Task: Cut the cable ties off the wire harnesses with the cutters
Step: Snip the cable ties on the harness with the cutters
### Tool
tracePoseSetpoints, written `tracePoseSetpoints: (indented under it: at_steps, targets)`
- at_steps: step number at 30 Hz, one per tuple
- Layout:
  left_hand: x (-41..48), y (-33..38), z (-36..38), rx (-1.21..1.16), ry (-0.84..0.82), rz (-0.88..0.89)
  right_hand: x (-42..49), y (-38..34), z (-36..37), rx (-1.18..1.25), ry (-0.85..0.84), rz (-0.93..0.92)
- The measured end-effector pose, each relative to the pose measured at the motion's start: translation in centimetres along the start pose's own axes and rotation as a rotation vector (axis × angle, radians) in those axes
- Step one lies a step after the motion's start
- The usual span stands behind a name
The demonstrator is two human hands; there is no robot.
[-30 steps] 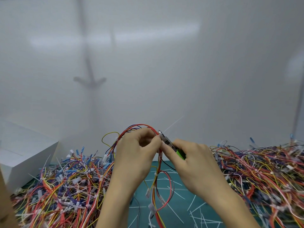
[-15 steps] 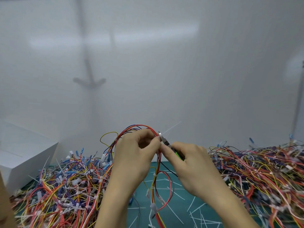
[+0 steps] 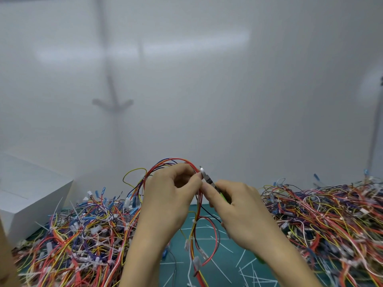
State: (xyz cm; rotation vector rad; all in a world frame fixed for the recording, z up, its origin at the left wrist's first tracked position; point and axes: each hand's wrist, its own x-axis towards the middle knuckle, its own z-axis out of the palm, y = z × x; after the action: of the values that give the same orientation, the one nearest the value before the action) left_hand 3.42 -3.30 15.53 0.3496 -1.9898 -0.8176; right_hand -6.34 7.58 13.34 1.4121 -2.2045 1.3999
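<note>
My left hand [image 3: 167, 195] pinches a wire harness [image 3: 194, 228] of red, orange and yellow wires, raised above the green cutting mat [image 3: 219, 264]. The harness loops over my fingers and hangs down with white connectors and a white cable tie [image 3: 194, 221] on it. My right hand [image 3: 238, 212] grips the green-handled cutters [image 3: 208, 180]. Their metal jaws point up-left and touch the wires right beside my left thumb. Most of the handles are hidden in my palm.
A large heap of harnesses [image 3: 83, 235] lies on the left, another heap [image 3: 327, 214] on the right. Cut white tie pieces [image 3: 246, 268] litter the mat. A white box [image 3: 27, 195] stands at the far left. A white wall rises behind.
The long white tie tail that stuck up to the right of the cutter tips is gone. Both hands have hardly moved and stay together at the harness.
</note>
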Motion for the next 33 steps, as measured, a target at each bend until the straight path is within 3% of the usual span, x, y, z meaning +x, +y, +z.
tracePoseSetpoints:
  at_steps: [8,14,20,26,29,33]
  targets:
    - [0.2,-0.3,-0.2,-0.052,-0.053,-0.020,0.3,0.2,0.3,0.075,-0.011,-0.002]
    - [0.1,-0.4,0.4,-0.153,-0.088,-0.083,0.8,0.0,-0.4,0.747,0.105,0.172]
    - [0.3,-0.9,0.1,-0.227,-0.117,-0.175,1.2,0.8,-1.9,1.127,0.323,0.181]
    - [0.4,-1.2,0.0,-0.237,-0.142,-0.177,1.3,0.8,-3.5,1.369,0.339,0.196]
    - [0.5,-1.4,0.0,-0.236,-0.120,-0.158,1.2,1.1,-3.9,1.276,0.301,0.240]
    - [0.5,-1.7,0.2,-0.263,-0.076,-0.173,0.9,0.8,-3.7,0.841,0.160,0.281]
